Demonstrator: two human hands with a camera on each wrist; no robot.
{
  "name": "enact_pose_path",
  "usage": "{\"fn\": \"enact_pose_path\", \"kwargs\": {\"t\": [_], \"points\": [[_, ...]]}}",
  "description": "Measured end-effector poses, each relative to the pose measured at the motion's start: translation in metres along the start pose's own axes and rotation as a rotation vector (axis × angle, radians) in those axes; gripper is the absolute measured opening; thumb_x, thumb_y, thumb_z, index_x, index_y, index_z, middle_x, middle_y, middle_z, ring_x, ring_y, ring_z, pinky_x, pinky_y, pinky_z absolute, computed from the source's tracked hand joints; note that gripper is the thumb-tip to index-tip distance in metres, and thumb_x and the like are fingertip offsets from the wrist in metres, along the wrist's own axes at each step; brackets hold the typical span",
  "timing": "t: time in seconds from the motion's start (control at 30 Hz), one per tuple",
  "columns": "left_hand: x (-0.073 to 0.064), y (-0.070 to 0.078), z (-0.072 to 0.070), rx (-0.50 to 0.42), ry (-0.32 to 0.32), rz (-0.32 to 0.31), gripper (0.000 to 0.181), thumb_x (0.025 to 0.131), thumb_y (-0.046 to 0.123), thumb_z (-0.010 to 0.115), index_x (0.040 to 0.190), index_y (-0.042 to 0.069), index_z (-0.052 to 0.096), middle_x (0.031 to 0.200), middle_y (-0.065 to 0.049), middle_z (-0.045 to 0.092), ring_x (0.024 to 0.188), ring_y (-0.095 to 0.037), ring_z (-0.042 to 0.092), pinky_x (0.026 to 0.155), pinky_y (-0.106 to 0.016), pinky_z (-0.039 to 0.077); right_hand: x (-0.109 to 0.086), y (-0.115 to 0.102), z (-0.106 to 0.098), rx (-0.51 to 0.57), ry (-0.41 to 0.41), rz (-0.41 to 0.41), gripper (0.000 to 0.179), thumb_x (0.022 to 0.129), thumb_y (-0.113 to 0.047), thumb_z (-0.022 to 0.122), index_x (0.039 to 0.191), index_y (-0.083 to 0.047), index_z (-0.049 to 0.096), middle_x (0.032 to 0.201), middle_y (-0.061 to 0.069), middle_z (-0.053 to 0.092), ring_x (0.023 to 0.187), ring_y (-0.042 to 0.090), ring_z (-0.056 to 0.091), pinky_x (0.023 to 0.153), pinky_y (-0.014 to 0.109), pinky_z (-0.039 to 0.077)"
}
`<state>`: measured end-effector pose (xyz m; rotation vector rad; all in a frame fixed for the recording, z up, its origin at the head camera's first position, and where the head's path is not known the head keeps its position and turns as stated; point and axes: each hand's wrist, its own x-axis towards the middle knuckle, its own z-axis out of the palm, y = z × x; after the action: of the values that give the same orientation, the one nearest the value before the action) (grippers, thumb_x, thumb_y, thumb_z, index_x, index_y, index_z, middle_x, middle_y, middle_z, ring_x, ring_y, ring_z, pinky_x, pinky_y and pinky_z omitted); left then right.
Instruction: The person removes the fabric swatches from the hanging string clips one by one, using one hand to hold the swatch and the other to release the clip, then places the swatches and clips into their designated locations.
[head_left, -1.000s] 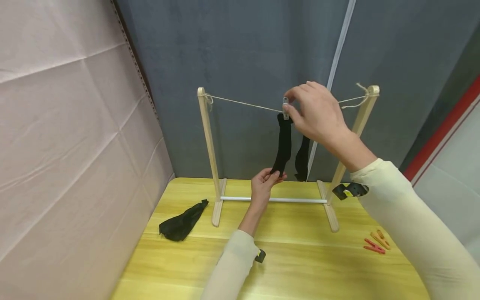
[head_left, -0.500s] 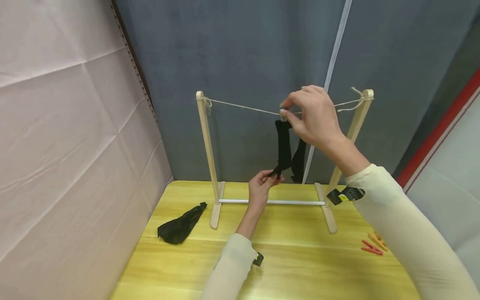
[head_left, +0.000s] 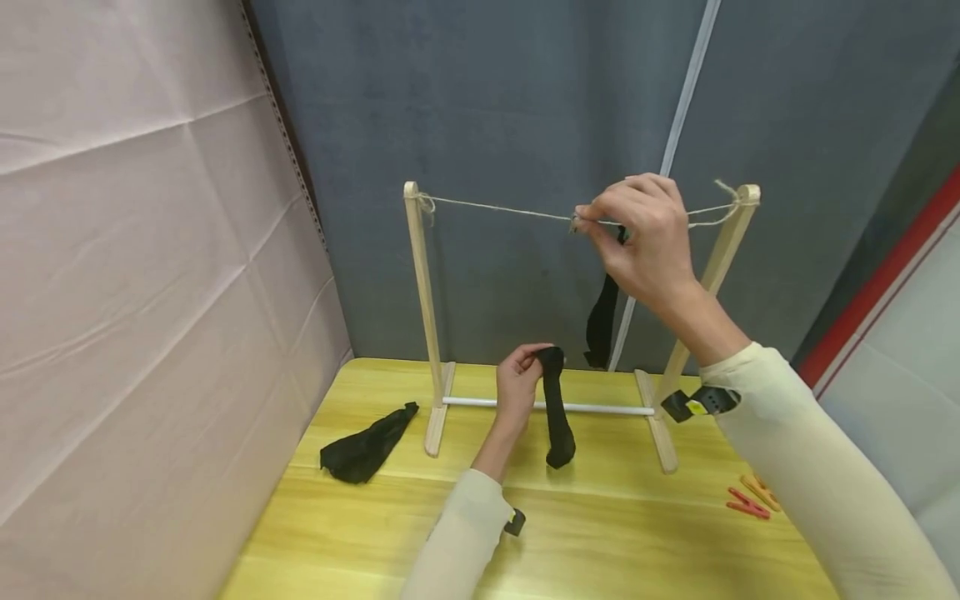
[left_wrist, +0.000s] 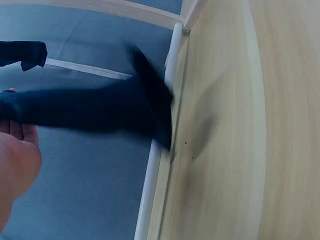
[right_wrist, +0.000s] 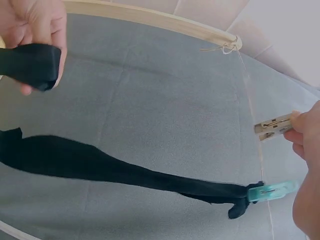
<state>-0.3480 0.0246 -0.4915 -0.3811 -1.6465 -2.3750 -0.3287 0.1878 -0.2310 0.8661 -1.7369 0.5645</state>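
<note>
My left hand (head_left: pixel 517 383) pinches a black sock (head_left: pixel 557 417), which droops from the fingers over the rack's lower white bar. In the left wrist view the sock's loose end (left_wrist: pixel 155 105) is blurred. Up at the string (head_left: pixel 502 208), my right hand (head_left: pixel 645 237) pinches a pale clothespin (right_wrist: pixel 274 126) by its rear end. The pin's tip meets the string, with no cloth in it; whether it bites the string I cannot tell. Just right of it, a green clothespin (right_wrist: pixel 272 191) fastens another black sock (right_wrist: pixel 115 167), which hangs from the string.
The string runs between two wooden posts (head_left: pixel 422 283) of a rack joined by a white bar (head_left: pixel 607 409). Another black cloth piece (head_left: pixel 367 446) lies left on the table (head_left: pixel 600 542). Red (head_left: pixel 747 504) and orange clothespins (head_left: pixel 761 492) lie at the right.
The sock's upper end has come away from the string and clothespin and dropped; it now dangles from my left hand. My right hand stays at the string with the pin.
</note>
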Motion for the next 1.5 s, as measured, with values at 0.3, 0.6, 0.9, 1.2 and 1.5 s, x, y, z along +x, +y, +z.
{"fn": "enact_pose_path", "kwargs": {"t": [0.3,0.6,0.9,1.2,1.5], "points": [[-0.001,0.018,-0.033,-0.015,0.071,0.032,0.018,0.102,0.002,0.064,0.116,0.000,0.075,0.102,-0.011,0.082,0.098,-0.021,0.080,0.094,-0.031,0.064,-0.001,-0.005,0.000,0.067,0.101,0.010,0.004,0.091,-0.006,0.083,0.089,-0.005,0.079,0.089,0.013,0.081,0.094,0.033,0.068,0.100,0.040,0.043],[-0.004,0.057,-0.089,0.057,0.167,0.131,0.019,0.102,0.013,0.072,0.115,0.000,0.074,0.097,-0.006,0.082,0.094,-0.020,0.080,0.092,-0.030,0.064,-0.037,-0.011,-0.013,0.066,-0.007,-0.037,0.009,0.086,0.000,0.085,0.092,-0.004,0.080,0.091,0.015,0.080,0.094,0.035,0.066,0.092,0.047,0.042],[-0.014,0.084,-0.129,0.137,0.267,0.189,0.019,0.101,0.006,0.070,0.115,-0.006,0.074,0.101,0.000,0.082,0.096,-0.015,0.080,0.092,-0.029,0.065,-0.098,0.003,-0.040,0.037,-0.127,0.017,0.028,0.099,-0.025,0.075,0.108,0.001,0.076,0.096,0.019,0.077,0.097,0.037,0.065,0.091,0.045,0.044],[-0.026,0.103,-0.160,0.231,0.319,0.210,0.018,0.101,0.010,0.072,0.113,-0.003,0.076,0.101,0.001,0.081,0.099,-0.015,0.078,0.093,-0.027,0.064,-0.167,0.028,-0.068,-0.037,-0.186,0.212,0.035,0.094,-0.028,0.081,0.114,0.000,0.075,0.099,0.018,0.077,0.101,0.035,0.063,0.098,0.019,0.035],[-0.014,0.116,-0.198,0.345,0.450,0.196,0.021,0.102,0.001,0.061,0.115,0.002,0.077,0.112,-0.019,0.078,0.103,-0.014,0.077,0.091,-0.021,0.062,-0.217,0.053,-0.083,-0.127,-0.277,0.392,0.036,0.079,0.000,0.086,0.113,0.000,0.074,0.101,0.019,0.076,0.107,0.037,0.060,0.099,0.027,0.040]]}}
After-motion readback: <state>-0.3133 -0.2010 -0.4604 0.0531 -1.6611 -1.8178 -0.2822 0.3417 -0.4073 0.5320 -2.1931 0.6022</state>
